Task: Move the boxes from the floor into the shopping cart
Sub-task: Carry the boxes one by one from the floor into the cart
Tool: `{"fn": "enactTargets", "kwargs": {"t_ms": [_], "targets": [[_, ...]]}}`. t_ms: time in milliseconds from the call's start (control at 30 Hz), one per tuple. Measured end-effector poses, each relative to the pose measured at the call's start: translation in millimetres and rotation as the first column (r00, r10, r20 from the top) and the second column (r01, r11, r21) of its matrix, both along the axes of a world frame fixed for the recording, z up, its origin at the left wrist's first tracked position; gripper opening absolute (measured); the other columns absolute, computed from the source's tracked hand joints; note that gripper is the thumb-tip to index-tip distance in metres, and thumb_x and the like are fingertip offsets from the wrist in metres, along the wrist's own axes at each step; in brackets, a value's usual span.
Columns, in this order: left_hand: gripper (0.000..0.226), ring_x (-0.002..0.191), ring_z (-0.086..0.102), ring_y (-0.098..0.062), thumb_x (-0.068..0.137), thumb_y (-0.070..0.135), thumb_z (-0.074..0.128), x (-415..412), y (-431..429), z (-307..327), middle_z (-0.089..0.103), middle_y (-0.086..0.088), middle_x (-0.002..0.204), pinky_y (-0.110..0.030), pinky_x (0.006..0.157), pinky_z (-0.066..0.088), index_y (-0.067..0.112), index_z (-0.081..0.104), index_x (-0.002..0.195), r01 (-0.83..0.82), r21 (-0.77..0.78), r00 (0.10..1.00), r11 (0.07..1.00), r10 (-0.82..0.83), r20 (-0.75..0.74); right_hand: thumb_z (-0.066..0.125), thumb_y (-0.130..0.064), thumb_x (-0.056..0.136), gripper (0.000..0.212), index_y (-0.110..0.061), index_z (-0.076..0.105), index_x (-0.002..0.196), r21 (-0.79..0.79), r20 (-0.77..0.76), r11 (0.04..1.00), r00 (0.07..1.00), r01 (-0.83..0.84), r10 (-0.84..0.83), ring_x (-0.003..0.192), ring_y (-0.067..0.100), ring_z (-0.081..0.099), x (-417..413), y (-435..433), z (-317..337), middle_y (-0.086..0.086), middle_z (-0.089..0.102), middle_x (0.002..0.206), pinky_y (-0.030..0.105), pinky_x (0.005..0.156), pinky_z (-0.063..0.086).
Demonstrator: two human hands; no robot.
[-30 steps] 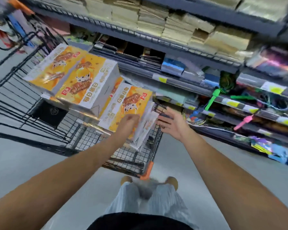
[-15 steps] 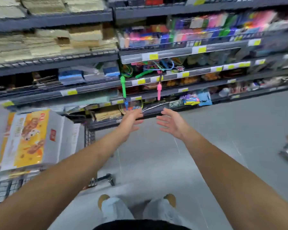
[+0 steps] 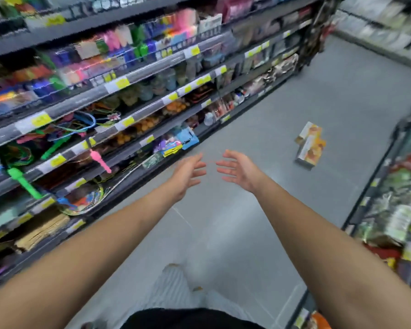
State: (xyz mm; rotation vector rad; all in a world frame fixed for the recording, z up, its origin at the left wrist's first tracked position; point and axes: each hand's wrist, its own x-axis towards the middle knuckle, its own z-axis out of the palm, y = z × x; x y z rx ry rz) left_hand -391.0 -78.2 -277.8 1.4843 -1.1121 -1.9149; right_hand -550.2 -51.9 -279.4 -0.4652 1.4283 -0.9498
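Both hands empty, fingers spread: left hand (image 3: 188, 173), right hand (image 3: 239, 170). The remaining boxes (image 3: 309, 144) lie stacked on the floor (image 3: 259, 222), far right. Approach closely and grip opposite sides before lifting.

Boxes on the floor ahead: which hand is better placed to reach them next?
Right, probably. The orange boxes lie ahead and to the right, on the side of the right hand; the left hand is farther across. Both are open and empty, well short of them.
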Motion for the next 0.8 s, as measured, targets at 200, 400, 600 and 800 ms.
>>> {"fn": "enactTargets", "kwargs": {"t_ms": [200, 400, 600, 800], "targets": [[0.018, 0.097, 0.057, -0.016, 0.098, 0.037, 0.042, -133, -47, -10, 0.059, 0.001, 0.112, -0.031, 0.078, 0.04, 0.025, 0.052, 0.088, 0.144, 0.053, 0.99, 0.988, -0.144, -0.016, 0.046, -0.032, 0.099, 0.016, -0.019, 0.054, 0.102, 0.029, 0.004, 0.976, 0.976, 0.216, -0.216, 0.082, 0.016, 0.062, -125, -4, -14, 0.002, 0.064, 0.095, 0.031, 0.072, 0.046], [0.019, 0.079, 0.057, -0.007, 0.097, 0.038, 0.042, -298, -113, -25, 0.06, 0.008, 0.097, -0.025, 0.065, 0.037, 0.025, 0.052, 0.087, 0.307, 0.079, 0.952, 0.948, -0.305, -0.041, 0.047, -0.03, 0.097, 0.012, -0.02, 0.054, 0.094, 0.039, -0.048, 0.917, 0.918, 0.397, -0.395, 0.08, 0.017, 0.063, -274, -42, -21, 0.002, 0.066, 0.094, 0.03, 0.071, 0.047], [0.018, 0.081, 0.058, -0.008, 0.097, 0.038, 0.042, -458, -169, -20, 0.061, 0.006, 0.098, -0.024, 0.067, 0.04, 0.024, 0.053, 0.094, 0.463, 0.117, 0.886, 0.878, -0.457, -0.082, 0.047, -0.032, 0.097, 0.026, -0.017, 0.053, 0.117, 0.056, -0.04, 0.85, 0.852, 0.523, -0.522, 0.081, 0.015, 0.064, -413, -84, -20, 0.001, 0.066, 0.097, 0.028, 0.067, 0.048], [0.021, 0.087, 0.059, -0.01, 0.097, 0.04, 0.042, -583, -208, -8, 0.063, 0.009, 0.093, -0.026, 0.07, 0.041, 0.024, 0.054, 0.089, 0.553, 0.134, 0.833, 0.822, -0.544, -0.098, 0.048, -0.032, 0.096, 0.015, -0.021, 0.057, 0.1, 0.078, -0.036, 0.771, 0.775, 0.632, -0.631, 0.077, 0.015, 0.063, -511, -108, -14, 0.001, 0.066, 0.09, 0.029, 0.068, 0.047]]}}
